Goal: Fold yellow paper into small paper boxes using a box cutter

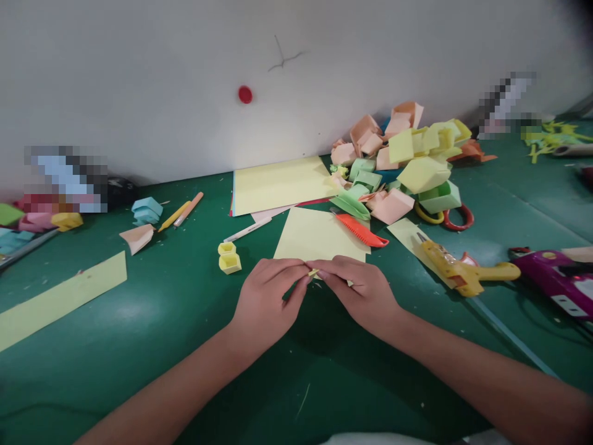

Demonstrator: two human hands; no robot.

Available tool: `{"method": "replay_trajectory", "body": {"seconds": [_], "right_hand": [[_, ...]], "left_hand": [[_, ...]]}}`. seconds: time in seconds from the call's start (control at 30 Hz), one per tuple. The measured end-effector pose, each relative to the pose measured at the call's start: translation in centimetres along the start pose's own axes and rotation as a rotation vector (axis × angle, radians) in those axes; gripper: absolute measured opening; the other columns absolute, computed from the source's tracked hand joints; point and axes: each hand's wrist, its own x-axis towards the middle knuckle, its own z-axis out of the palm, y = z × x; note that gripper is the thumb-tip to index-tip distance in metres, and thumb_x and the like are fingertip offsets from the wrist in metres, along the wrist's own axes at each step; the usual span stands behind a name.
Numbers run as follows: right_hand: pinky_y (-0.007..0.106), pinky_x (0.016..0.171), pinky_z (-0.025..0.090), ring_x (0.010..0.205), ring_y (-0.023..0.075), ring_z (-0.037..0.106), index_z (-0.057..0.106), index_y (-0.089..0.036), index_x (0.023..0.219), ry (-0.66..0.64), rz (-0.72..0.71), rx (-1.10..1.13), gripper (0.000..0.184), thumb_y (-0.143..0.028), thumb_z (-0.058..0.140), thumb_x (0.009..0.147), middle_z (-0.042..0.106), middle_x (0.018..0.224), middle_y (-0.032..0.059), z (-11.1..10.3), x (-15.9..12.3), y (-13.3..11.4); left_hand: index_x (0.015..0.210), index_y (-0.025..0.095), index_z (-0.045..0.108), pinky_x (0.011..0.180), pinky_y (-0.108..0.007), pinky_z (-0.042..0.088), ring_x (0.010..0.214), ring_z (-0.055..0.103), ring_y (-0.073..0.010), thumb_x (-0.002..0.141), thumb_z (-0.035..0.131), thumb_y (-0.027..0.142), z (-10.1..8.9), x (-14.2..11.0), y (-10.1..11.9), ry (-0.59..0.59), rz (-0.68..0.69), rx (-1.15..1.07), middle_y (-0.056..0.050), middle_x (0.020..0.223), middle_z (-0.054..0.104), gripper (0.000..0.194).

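Between the fingertips of my left hand (273,293) and my right hand (359,290) is a small strip of yellow paper (314,272), pinched from both sides and mostly hidden. Both hands are closed on it, above the near edge of a pale yellow sheet (310,235). Just left of my left hand stand two small joined yellow paper boxes (228,258). Beyond my right hand, an orange-red cutter (361,230) lies on the sheet. A white pen (248,229) rests on the green table past my left hand.
A heap of folded paper boxes (403,157) stands at the back right. Nearby are scissors (458,217), a yellow glue gun (463,269) and a purple device (556,281). Left are a yellow strip (65,300), markers (180,211) and a blue paper piece (147,211). A white wall (176,80) rises behind.
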Motion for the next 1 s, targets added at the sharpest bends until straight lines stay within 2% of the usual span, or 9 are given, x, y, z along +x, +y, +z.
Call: {"method": "replay_trajectory", "body": {"seconds": [0.33, 0.47, 0.57, 0.67, 0.83, 0.9, 1.0], "right_hand": [[0.025, 0.063, 0.051, 0.063, 0.0130, 0.058, 0.073, -0.031, 0.124, 0.024, 0.082, 0.174, 0.034, -0.028, 0.049, 0.100, 0.064, 0.072, -0.0013, 0.9, -0.3, -0.7], [0.026, 0.061, 0.052, 0.062, 0.0138, 0.060, 0.073, -0.030, 0.124, 0.086, 0.100, 0.160, 0.033, -0.030, 0.054, 0.098, 0.068, 0.072, -0.0007, 0.9, -0.5, -1.0], [0.027, 0.059, 0.051, 0.059, 0.0142, 0.061, 0.078, -0.028, 0.110, 0.160, 0.005, 0.018, 0.023, -0.031, 0.061, 0.095, 0.071, 0.071, 0.0005, 0.1, -0.5, -1.5], [0.028, 0.056, 0.049, 0.058, 0.0147, 0.061, 0.079, -0.027, 0.096, 0.219, -0.201, -0.158, 0.019, -0.029, 0.060, 0.097, 0.071, 0.067, 0.0013, -0.9, -0.4, -1.8], [0.031, 0.057, 0.045, 0.058, 0.0150, 0.060, 0.077, -0.027, 0.093, 0.183, -0.496, -0.361, 0.018, -0.021, 0.060, 0.097, 0.074, 0.067, 0.0006, -1.9, -0.1, -1.4], [0.032, 0.058, 0.045, 0.059, 0.0147, 0.059, 0.076, -0.026, 0.094, 0.171, -0.528, -0.367, 0.017, -0.019, 0.061, 0.096, 0.074, 0.068, 0.0004, -2.0, -0.2, -1.3], [0.031, 0.058, 0.046, 0.060, 0.0148, 0.059, 0.074, -0.023, 0.094, 0.129, -0.442, -0.303, 0.015, -0.020, 0.060, 0.097, 0.070, 0.064, 0.0011, -2.1, -0.5, -1.7]], "left_hand": [[0.104, 0.020, 0.071, 0.081, -0.032, 0.056, 0.094, 0.072, -0.0181, 0.098, 0.056, 0.018, -0.4, 0.2, 0.5, 0.058, -0.019, 0.015, -0.004, 0.104, 0.077, 0.016], [0.100, 0.022, 0.071, 0.081, -0.034, 0.056, 0.091, 0.071, -0.0180, 0.098, 0.057, 0.020, -0.6, 0.4, 0.9, 0.082, -0.023, -0.012, -0.002, 0.098, 0.078, 0.014], [0.101, 0.022, 0.070, 0.081, -0.034, 0.055, 0.092, 0.071, -0.0177, 0.097, 0.059, 0.018, -0.9, 0.5, 1.2, 0.118, 0.036, -0.008, -0.001, 0.098, 0.078, 0.012], [0.104, 0.023, 0.068, 0.082, -0.036, 0.054, 0.095, 0.069, -0.0191, 0.094, 0.063, 0.014, -1.2, 0.4, 1.3, 0.139, 0.115, 0.037, -0.001, 0.103, 0.078, 0.015], [0.104, 0.023, 0.066, 0.078, -0.040, 0.052, 0.091, 0.067, -0.0227, 0.088, 0.069, 0.014, -1.3, 0.1, 1.1, 0.169, 0.178, 0.153, -0.004, 0.105, 0.076, 0.019], [0.102, 0.023, 0.066, 0.077, -0.040, 0.052, 0.089, 0.066, -0.0225, 0.088, 0.070, 0.015, -1.5, 0.1, 1.2, 0.155, 0.184, 0.146, -0.005, 0.102, 0.075, 0.017], [0.096, 0.021, 0.065, 0.077, -0.038, 0.052, 0.088, 0.066, -0.0203, 0.090, 0.067, 0.013, -2.0, 0.2, 1.5, 0.087, 0.173, 0.068, -0.004, 0.095, 0.074, 0.010]]}}
